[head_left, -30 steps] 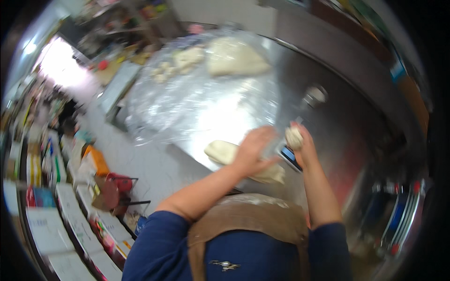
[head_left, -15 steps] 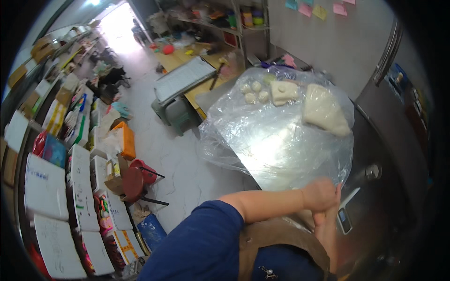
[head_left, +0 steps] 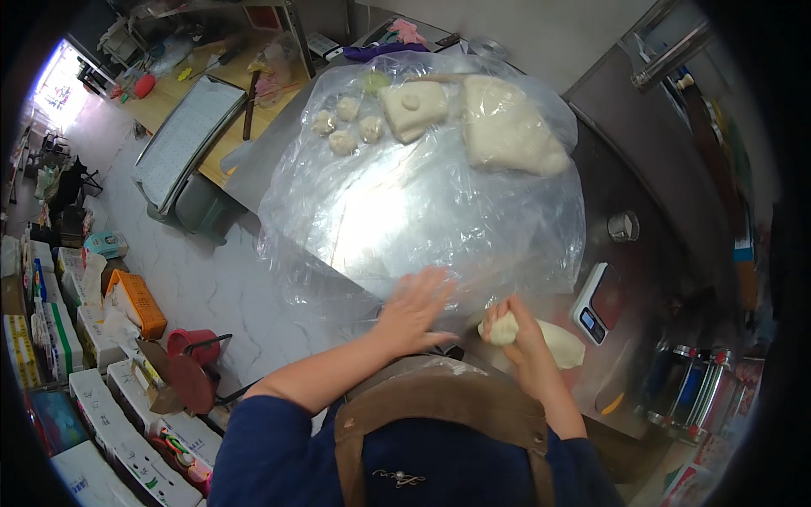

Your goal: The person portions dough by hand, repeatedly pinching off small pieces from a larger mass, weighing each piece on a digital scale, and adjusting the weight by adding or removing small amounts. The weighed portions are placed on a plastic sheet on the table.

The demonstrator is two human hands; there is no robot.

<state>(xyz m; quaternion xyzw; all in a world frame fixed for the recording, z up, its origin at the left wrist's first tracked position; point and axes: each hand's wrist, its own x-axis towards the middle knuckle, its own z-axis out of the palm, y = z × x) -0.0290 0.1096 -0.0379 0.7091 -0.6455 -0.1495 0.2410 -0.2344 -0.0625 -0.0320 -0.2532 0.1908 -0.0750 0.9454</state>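
My left hand (head_left: 416, 313) lies flat with fingers apart at the near edge of a clear plastic sheet (head_left: 473, 232). To its right, my right hand (head_left: 528, 340) is closed round a small lump of pale dough (head_left: 500, 329). An oblong dough piece (head_left: 561, 344) rests on the steel table just right of that hand, partly hidden behind it. Under the far part of the sheet are several small dough balls (head_left: 342, 142), a folded dough block (head_left: 414, 110) with a small round bit on top, and a large dough slab (head_left: 511, 131).
Right of the sheet stand a white digital scale (head_left: 589, 314) and a small glass (head_left: 623, 226). A roller machine (head_left: 694, 393) sits at the near right. A metal tray (head_left: 190, 139) rests beyond the table's left side. Boxes and a red stool (head_left: 190, 382) stand on the floor at left.
My hands, together at the sheet's near right edge before, are now apart. The left has moved left and opened; the right shows a dough lump. The view has turned rightward.
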